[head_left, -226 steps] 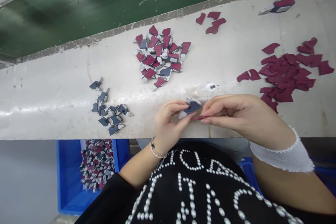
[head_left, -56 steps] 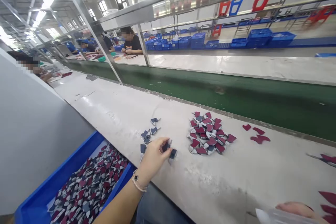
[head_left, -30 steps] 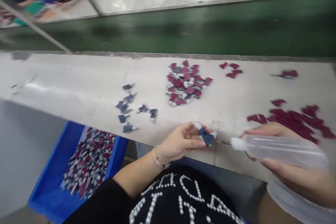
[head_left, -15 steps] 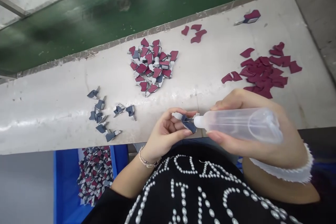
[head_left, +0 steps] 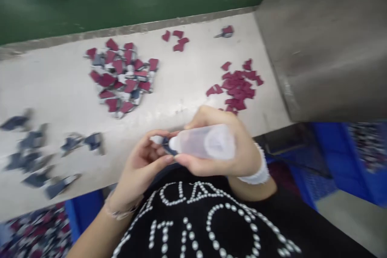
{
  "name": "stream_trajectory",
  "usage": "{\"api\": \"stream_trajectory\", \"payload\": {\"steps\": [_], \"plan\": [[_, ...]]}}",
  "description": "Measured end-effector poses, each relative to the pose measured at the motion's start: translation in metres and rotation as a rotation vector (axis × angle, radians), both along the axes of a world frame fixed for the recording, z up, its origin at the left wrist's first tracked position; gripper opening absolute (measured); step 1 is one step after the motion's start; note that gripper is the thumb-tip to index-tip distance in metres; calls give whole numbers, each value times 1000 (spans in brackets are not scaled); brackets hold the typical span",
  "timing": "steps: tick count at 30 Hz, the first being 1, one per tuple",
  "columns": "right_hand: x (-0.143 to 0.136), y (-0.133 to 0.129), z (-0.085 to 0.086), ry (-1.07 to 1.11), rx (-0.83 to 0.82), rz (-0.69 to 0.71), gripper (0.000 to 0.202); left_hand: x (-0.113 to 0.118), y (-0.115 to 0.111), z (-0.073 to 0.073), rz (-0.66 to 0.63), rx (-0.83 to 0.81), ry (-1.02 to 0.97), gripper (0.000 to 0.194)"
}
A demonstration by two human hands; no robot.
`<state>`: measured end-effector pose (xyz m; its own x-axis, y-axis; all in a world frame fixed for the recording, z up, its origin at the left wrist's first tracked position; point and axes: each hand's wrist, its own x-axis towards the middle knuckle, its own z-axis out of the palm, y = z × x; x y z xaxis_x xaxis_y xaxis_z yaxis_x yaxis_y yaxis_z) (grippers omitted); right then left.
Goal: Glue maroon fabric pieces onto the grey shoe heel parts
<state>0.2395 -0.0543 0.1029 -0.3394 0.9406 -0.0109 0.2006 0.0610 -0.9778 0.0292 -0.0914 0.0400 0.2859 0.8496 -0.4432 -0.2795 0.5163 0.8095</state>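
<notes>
Left hand: the left hand (head_left: 142, 165) pinches a small dark blue piece (head_left: 168, 148) by its edges, at the near edge of the table (head_left: 187, 100).
Right hand: the right hand (head_left: 225, 153) is wrapped around a clear squeeze bottle (head_left: 203, 142), its tip on the piece.
Piece: looks light, thin and bendy; best held at the edges.
Bottle: looks soft and squashy; hold its middle.
Farther: red pieces (head_left: 238, 86) lie beyond the hands.

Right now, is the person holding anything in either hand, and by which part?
The right hand is wrapped around the body of a clear squeeze bottle. The left hand pinches a small dark blue piece by its edges at the bottle's nozzle.
</notes>
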Motion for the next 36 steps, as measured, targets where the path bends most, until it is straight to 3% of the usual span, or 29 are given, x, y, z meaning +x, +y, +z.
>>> {"api": "stream_trajectory", "payload": {"steps": [4, 9, 16, 24, 36], "plan": [[-1, 3, 2, 14, -69, 2, 39, -3, -1, -3, 21, -29, 137, 39], [-1, 4, 2, 23, -58, -13, 38, -2, 0, -5, 4, -28, 140, 41], [2, 0, 4, -85, 81, 41, 26, 5, -3, 1, -35, -10, -109, 38], [6, -6, 2, -227, 234, -15, 23, -3, -2, -12, -60, 34, -247, 39], [-1, -4, 0, -269, 248, 20, 20, -6, -3, -12, -80, 71, -316, 37]]}}
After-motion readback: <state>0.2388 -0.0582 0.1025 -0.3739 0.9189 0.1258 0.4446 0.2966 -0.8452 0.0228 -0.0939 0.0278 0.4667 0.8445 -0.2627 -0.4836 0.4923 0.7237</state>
